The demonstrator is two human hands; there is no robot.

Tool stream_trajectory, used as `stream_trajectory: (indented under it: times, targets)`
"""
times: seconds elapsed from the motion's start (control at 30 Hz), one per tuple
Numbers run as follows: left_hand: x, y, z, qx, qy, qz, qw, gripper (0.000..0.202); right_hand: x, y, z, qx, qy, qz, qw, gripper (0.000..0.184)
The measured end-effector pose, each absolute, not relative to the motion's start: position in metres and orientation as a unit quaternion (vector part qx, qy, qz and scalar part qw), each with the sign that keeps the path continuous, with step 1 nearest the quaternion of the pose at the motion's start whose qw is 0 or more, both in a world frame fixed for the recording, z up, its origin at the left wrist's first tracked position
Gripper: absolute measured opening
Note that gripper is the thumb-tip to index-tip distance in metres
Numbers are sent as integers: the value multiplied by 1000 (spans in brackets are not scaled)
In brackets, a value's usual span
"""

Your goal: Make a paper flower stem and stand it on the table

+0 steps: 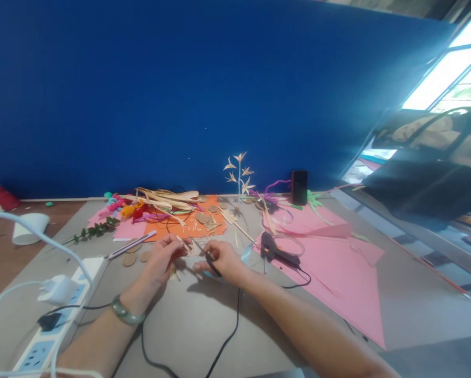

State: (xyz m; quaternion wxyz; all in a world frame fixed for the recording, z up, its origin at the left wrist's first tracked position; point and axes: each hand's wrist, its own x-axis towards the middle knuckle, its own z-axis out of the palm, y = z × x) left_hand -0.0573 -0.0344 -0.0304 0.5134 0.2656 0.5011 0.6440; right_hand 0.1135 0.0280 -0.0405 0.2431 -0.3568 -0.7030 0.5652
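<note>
My left hand [165,256] is closed in a pinch on a thin pale strip [183,243], which looks like dried husk or wood. Facing it, my right hand [225,258] grips a pair of scissors [211,262] by dark handles. The blades point up and left, close to the strip; whether they touch it I cannot tell. Small pale scraps [174,273] show below my left fingers. Beyond both hands lies an orange sheet [180,229] with pale strips [168,201] and round brown discs [203,219] on it. A stem with several star-shaped husk flowers [240,173] stands behind.
A black glue gun [278,252] rests on pink sheets [349,283] at the right, near an upright dark phone-like object [299,187]. At the left are a white power strip [67,310], a craft knife [133,244], a green leafy sprig [97,229] and a white cup [30,229]. Cables cross the front.
</note>
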Motion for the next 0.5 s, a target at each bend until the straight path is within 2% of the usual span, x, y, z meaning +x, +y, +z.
stream_trajectory:
  times: [0.13,0.23,0.37,0.5]
  targets:
    - [-63,-29,-36,283,549,644,452,22,121,44,-34,-389,-653,543,357,44]
    - [-69,-26,-44,336,587,605,419,25,128,60,-36,-414,-668,483,386,37]
    - [-74,-24,-57,442,615,534,375,17,134,75,-45,-399,-753,397,341,26]
    - [-76,-25,-63,589,628,447,242,11,136,80,-45,-393,-842,259,262,25]
